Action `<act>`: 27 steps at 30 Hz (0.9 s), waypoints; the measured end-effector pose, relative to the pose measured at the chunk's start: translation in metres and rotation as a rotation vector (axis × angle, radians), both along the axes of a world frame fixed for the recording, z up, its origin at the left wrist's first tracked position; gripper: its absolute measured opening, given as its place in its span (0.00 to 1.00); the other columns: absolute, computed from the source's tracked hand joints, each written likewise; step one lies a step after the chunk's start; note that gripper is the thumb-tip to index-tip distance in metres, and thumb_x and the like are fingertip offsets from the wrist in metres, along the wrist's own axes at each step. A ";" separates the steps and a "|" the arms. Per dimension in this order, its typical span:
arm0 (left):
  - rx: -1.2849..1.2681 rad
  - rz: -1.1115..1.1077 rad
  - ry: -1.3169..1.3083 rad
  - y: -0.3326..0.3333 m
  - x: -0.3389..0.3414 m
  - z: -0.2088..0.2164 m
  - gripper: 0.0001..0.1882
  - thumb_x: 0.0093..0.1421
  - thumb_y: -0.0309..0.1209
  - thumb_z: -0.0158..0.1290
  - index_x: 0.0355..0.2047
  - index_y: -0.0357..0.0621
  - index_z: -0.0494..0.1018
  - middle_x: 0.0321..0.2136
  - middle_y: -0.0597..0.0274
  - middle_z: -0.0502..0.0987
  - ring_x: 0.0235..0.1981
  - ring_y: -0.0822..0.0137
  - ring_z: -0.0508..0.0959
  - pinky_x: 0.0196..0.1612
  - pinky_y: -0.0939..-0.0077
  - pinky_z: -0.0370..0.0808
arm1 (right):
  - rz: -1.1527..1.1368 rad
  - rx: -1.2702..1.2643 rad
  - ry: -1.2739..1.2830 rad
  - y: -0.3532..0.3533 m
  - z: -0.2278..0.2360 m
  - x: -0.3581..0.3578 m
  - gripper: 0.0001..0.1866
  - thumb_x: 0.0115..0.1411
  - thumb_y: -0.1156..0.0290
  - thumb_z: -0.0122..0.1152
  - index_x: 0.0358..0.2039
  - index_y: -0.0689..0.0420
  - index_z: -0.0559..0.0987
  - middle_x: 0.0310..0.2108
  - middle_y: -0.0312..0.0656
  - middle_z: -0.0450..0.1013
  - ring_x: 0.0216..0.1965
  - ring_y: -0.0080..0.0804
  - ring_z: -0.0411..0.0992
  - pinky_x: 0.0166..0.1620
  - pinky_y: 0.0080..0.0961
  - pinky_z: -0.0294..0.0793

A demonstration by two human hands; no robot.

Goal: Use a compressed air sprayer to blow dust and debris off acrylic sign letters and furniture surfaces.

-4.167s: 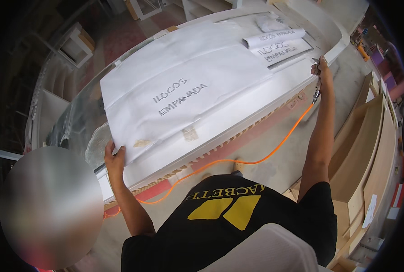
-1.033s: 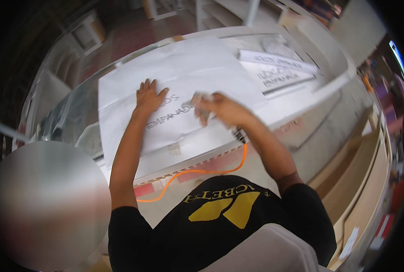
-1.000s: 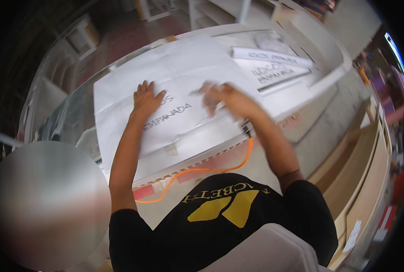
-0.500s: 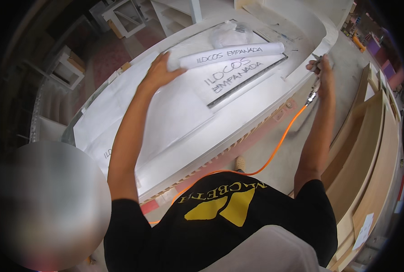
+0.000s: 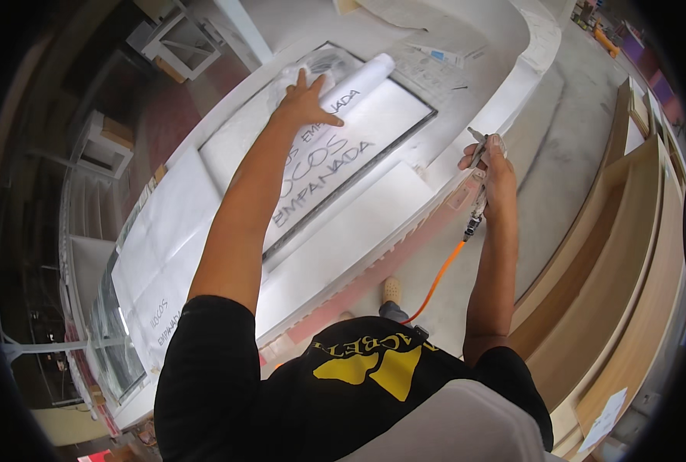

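My left hand (image 5: 308,104) reaches forward with its fingers spread, over a crumpled clear plastic wrap (image 5: 312,65) and a rolled white sheet (image 5: 358,81) with black handwriting. Beneath them lies a flat, dark-edged panel (image 5: 412,115), wrapped in white and marked with large hand-drawn letters. Whether the palm presses on the roll or just hovers cannot be made out. On the right, my right hand (image 5: 497,177) is closed round a slim metal air gun (image 5: 478,146), its tip pointing away from me. An orange air hose (image 5: 439,277) runs from its lower end down toward my body.
The panel rests on a long white curved counter (image 5: 374,223). White sheeting (image 5: 166,246) covers the counter's left part, beside glass (image 5: 116,339). Curved wooden shelving (image 5: 612,254) stands at right. An open-fronted white cabinet (image 5: 104,146) is at far left.
The view has turned. My left hand has moved off the sheeting onto the plastic wrap and roll. My right hand, still holding the air gun, has come inward toward the counter.
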State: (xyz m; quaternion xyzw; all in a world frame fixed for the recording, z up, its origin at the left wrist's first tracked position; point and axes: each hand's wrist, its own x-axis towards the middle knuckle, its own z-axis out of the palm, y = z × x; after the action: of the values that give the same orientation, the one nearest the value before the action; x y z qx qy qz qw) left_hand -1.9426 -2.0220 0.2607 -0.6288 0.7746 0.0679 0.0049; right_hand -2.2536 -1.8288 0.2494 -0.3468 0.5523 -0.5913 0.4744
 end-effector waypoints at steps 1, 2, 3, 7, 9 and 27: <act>-0.007 -0.010 0.001 -0.003 -0.002 0.000 0.60 0.29 0.53 0.66 0.62 0.52 0.51 0.64 0.44 0.41 0.63 0.43 0.48 0.60 0.52 0.56 | -0.015 -0.042 -0.050 -0.003 0.003 -0.005 0.26 0.61 0.47 0.42 0.31 0.59 0.74 0.21 0.39 0.71 0.23 0.23 0.66 0.29 0.19 0.65; -0.038 0.014 0.002 -0.004 -0.002 -0.001 0.57 0.30 0.51 0.66 0.61 0.51 0.54 0.63 0.45 0.43 0.62 0.43 0.51 0.59 0.55 0.58 | -0.020 -0.047 -0.053 -0.009 0.005 -0.009 0.26 0.61 0.47 0.42 0.31 0.59 0.74 0.21 0.39 0.71 0.23 0.23 0.66 0.29 0.19 0.65; -0.070 0.038 0.003 -0.006 -0.002 -0.002 0.55 0.30 0.50 0.66 0.61 0.51 0.56 0.63 0.46 0.46 0.61 0.44 0.54 0.58 0.58 0.61 | -0.090 -0.084 -0.016 -0.018 0.008 -0.013 0.26 0.60 0.46 0.43 0.30 0.59 0.75 0.21 0.39 0.72 0.25 0.25 0.66 0.32 0.20 0.63; -0.059 0.041 -0.017 -0.003 -0.014 -0.004 0.40 0.33 0.43 0.64 0.50 0.43 0.67 0.51 0.51 0.65 0.52 0.50 0.64 0.51 0.60 0.67 | -0.273 -0.122 0.138 -0.048 0.015 -0.025 0.26 0.59 0.46 0.44 0.29 0.60 0.75 0.23 0.40 0.73 0.28 0.28 0.65 0.37 0.22 0.62; -0.097 0.068 -0.062 0.011 -0.029 -0.008 0.37 0.35 0.41 0.63 0.48 0.42 0.68 0.48 0.52 0.67 0.50 0.50 0.65 0.50 0.61 0.68 | -0.292 -0.135 0.145 -0.056 0.011 -0.032 0.25 0.59 0.47 0.45 0.30 0.59 0.75 0.22 0.39 0.72 0.27 0.28 0.65 0.37 0.22 0.61; -0.198 0.146 -0.021 0.022 -0.014 -0.001 0.34 0.35 0.36 0.61 0.45 0.38 0.67 0.44 0.49 0.70 0.46 0.51 0.69 0.48 0.65 0.70 | 0.585 -0.039 0.333 -0.014 0.016 0.084 0.24 0.58 0.48 0.48 0.28 0.59 0.76 0.21 0.39 0.73 0.29 0.31 0.69 0.42 0.26 0.66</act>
State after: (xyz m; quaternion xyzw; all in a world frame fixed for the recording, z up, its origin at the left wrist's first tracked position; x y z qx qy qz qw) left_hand -1.9565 -2.0004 0.2592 -0.6815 0.7297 -0.0154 -0.0541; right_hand -2.1699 -1.8427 0.2651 -0.5913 0.4879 -0.3759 0.5206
